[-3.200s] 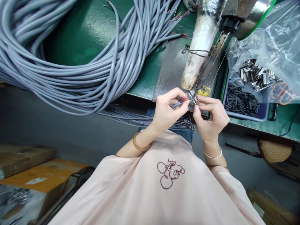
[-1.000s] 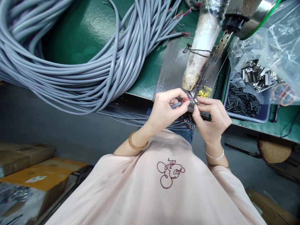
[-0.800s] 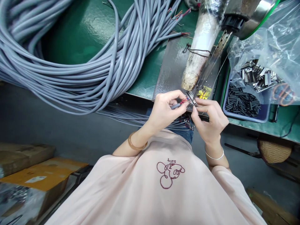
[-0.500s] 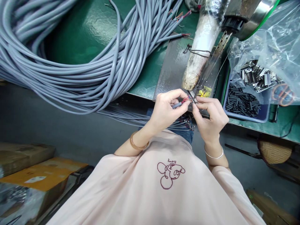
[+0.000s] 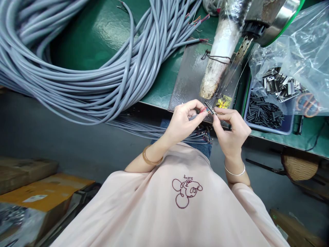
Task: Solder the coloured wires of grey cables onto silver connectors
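My left hand [image 5: 186, 116] pinches the stripped end of a grey cable [image 5: 192, 117], whose thin red and other coloured wires [image 5: 204, 110] reach toward a connector. That small metal connector [image 5: 210, 107], with a row of pins, is held at its lower right end by the thumb and fingers of my right hand [image 5: 230, 128]. Whether every wire is joined to the pins is too small to tell. Just above the connector are the soldering iron's dark tip area and a white wrapped arm [image 5: 214, 65] with a scorched end. A yellow piece [image 5: 224, 102] lies beside it on the metal plate [image 5: 181, 85].
A thick bundle of grey cables [image 5: 102, 82] covers the left of the green bench. On the right stands a blue bin [image 5: 289, 128] with small black tubes [image 5: 264, 111] and metal connectors [image 5: 281, 84] in a plastic bag. Cables with finished-looking connector ends [image 5: 205, 134] lie across my lap.
The connector has come slightly away from the metal tip above it and more of its pin row shows. Both hands keep their hold and have barely moved.
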`<state>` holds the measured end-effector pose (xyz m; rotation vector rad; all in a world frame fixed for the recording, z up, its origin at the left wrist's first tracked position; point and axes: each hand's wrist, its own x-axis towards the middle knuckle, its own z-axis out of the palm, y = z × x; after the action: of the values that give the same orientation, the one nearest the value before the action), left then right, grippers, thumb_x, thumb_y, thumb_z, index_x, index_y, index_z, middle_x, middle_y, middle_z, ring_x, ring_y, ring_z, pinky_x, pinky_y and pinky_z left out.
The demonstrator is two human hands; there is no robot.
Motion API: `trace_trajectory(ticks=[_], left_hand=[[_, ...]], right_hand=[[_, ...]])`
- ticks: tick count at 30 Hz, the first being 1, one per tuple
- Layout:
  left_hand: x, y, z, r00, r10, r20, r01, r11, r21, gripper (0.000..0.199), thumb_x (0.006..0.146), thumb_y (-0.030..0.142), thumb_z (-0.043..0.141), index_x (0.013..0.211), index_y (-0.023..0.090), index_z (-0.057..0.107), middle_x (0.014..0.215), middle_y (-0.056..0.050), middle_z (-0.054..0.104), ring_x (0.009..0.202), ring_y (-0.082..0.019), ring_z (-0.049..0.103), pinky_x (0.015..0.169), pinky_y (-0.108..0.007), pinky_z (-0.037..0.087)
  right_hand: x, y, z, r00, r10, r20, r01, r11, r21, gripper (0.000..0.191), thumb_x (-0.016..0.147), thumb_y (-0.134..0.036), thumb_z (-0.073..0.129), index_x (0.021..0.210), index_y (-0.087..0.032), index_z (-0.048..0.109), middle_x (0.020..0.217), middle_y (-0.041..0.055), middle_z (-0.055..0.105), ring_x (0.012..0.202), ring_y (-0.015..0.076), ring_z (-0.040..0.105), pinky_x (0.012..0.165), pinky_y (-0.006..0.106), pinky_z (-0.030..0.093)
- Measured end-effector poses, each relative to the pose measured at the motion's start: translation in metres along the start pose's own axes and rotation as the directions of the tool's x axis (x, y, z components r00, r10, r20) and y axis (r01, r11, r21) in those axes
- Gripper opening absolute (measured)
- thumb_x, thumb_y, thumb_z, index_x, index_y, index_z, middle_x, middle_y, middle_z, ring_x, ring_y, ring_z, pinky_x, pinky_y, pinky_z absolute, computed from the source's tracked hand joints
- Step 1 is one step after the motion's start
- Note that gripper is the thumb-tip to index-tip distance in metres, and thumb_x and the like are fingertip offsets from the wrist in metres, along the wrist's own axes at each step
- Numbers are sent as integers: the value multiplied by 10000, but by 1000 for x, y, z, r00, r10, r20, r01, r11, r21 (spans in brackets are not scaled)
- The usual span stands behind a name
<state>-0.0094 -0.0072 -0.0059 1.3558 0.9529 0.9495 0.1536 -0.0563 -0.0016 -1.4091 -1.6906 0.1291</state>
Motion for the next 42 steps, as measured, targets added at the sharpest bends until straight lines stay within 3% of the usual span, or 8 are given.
trace_trajectory(ticks=[9, 11, 16, 23, 29, 34, 42], left_hand=[[1, 10, 3, 994, 60, -88, -60, 998, 4, 188, 892, 318, 690, 812, 172, 604, 758, -3, 564, 549, -54, 440, 501, -215, 340], [3, 8, 1, 998, 20, -54, -24, 998, -65, 216, 887, 347, 698, 813, 171, 595, 741, 5, 557, 525, -46, 431, 476, -208, 337], [2, -2, -4, 989, -114, 96, 131, 971, -198, 268, 845, 386, 748, 833, 159, 607, 704, 12, 570, 458, -28, 416, 408, -200, 301], [-6, -2, 1, 987, -95, 130, 117, 978, -172, 214, 862, 343, 731, 840, 161, 621, 613, 40, 500, 453, -35, 395, 417, -196, 293], [-7, 0, 3, 998, -49, 32, 54, 984, -172, 165, 868, 268, 704, 808, 139, 620, 727, -1, 600, 496, -21, 404, 447, -189, 289], [-7, -2, 3, 999, -28, -24, 24, 991, -132, 147, 860, 249, 699, 797, 137, 628, 739, -6, 599, 536, -34, 442, 487, -188, 317], [-5, 1, 5, 984, 142, -107, -126, 982, 142, 89, 858, 189, 666, 789, 136, 644, 714, 9, 607, 497, -24, 380, 483, -198, 291]], right_hand=[[7, -3, 3, 992, -99, -76, 93, 993, -71, 131, 884, -139, 674, 875, -254, 611, 985, -5, 770, 914, 172, 748, 797, 332, 616], [6, -3, 3, 995, -70, -65, 67, 996, -54, 122, 886, -145, 675, 863, -248, 613, 972, -4, 771, 889, 161, 746, 757, 308, 620], [1, 0, -1, 990, 139, 21, -141, 981, 137, 71, 900, -179, 668, 868, -227, 626, 929, -7, 758, 802, 132, 737, 650, 254, 613], [-2, -4, -3, 999, 30, 37, -35, 988, 150, 147, 855, -148, 715, 796, -236, 613, 852, -22, 735, 761, 132, 698, 638, 276, 555], [-6, 2, -4, 961, 169, -221, -130, 975, 179, 136, 848, -140, 715, 825, -225, 611, 842, -11, 679, 711, 133, 673, 561, 263, 544], [-7, 0, -3, 999, 43, -23, -41, 997, 64, 112, 856, -137, 710, 846, -224, 640, 966, 12, 755, 901, 165, 734, 741, 306, 607], [-4, -3, 6, 997, -50, -64, 50, 999, 0, 150, 860, -122, 703, 864, -245, 617, 998, -6, 772, 912, 162, 751, 791, 314, 614]])
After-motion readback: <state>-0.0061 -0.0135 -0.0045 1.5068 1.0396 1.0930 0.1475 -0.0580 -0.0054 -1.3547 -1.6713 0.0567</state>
